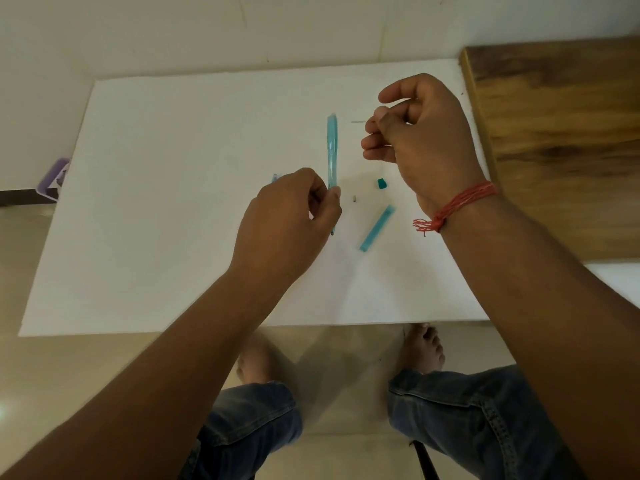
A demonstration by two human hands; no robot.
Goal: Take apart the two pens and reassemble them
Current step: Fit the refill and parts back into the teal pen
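Note:
My left hand (291, 216) pinches the lower part of a translucent blue pen barrel (332, 150), which points away from me. My right hand (419, 133) is closed on a thin refill (358, 121); its tip sticks out to the left of the fingers, apart from the barrel. On the white board (173, 202) lie a blue pen cap (377, 228), a small teal end plug (382, 183) and a tiny grey piece (354, 198). A bit of another blue pen part (275, 177) peeks out behind my left hand, mostly hidden.
A wooden surface (561, 133) lies to the right of the board. A purple object (55, 178) sits off the board's left edge. My knees in jeans and bare feet show below the board's near edge. A red thread band circles my right wrist.

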